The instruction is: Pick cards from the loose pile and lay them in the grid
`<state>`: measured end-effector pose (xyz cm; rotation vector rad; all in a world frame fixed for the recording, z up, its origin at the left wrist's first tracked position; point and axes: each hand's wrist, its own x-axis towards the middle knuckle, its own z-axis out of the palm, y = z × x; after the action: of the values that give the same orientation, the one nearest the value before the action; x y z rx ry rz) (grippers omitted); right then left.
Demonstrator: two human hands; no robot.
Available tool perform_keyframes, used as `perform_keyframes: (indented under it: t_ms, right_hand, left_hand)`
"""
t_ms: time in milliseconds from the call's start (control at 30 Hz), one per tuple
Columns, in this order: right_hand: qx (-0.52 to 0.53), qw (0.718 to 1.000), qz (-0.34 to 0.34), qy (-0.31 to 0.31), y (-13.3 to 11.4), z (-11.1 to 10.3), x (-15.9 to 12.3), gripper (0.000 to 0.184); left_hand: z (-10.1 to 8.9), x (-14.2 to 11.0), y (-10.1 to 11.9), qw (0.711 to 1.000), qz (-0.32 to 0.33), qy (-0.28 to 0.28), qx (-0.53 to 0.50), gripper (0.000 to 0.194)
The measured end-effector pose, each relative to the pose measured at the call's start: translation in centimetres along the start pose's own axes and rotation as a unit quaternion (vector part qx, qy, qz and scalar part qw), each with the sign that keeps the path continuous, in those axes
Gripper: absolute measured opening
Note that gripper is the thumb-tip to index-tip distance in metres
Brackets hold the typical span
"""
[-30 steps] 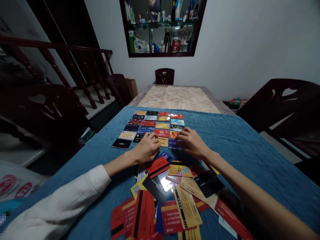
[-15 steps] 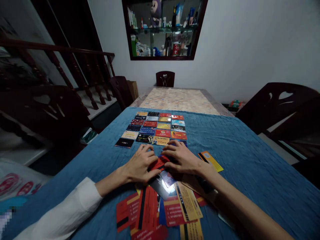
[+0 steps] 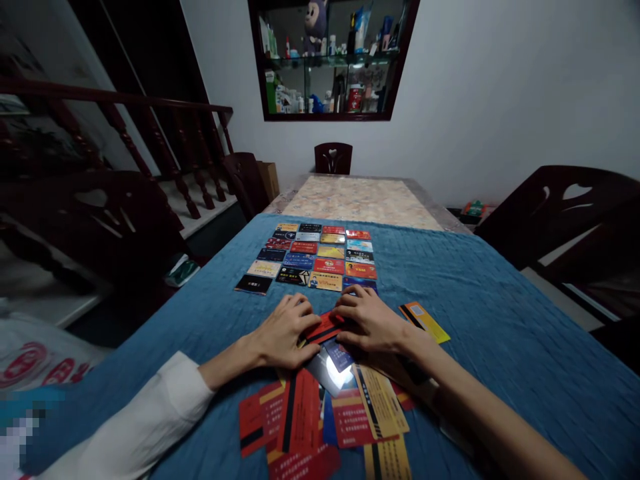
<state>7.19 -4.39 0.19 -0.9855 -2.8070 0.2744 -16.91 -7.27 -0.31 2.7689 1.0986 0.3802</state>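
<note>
A red card with a black stripe [image 3: 324,329] lies between my two hands, just in front of the laid-out cards. My left hand [image 3: 286,331] grips its left end, with thumb and fingers curled. At the other end my right hand [image 3: 369,320] has its fingers bent round the card. Under the hands are a dark purple card [image 3: 341,357] and a shiny grey card that reflects light. Closer to me spreads a loose pile with red cards [image 3: 300,410] and a gold card [image 3: 383,403], overlapping. Several cards, such as a black card [image 3: 253,284], form rows beyond my hands.
A yellow card [image 3: 426,321] lies alone right of my right hand. A blue cloth [image 3: 490,333] covers the near part of the table. Chairs [image 3: 565,207] stand around it. A white plastic bag [image 3: 35,353] is at the left.
The view has shifted slightly. Both hands stay at the red card, and a bit more of its face and stripe shows between them. The surrounding cards keep their places.
</note>
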Motion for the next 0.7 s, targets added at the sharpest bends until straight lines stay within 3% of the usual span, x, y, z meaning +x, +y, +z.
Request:
perform_keyframes:
  t_ms: [400,700]
  right_hand:
    - [0.063,0.997,-0.022,0.033,0.1,-0.2,-0.1,0.023]
    - [0.101,0.988,0.015,0.113,1.3,2.0,0.5,0.025]
  left_hand:
    - [0.1,0.0,-1.5,0.994,0.015,0.053,-0.098,0.015]
    - [0.4,0.5,-2.6,0.98,-0.011,0.114,-0.163,0.029]
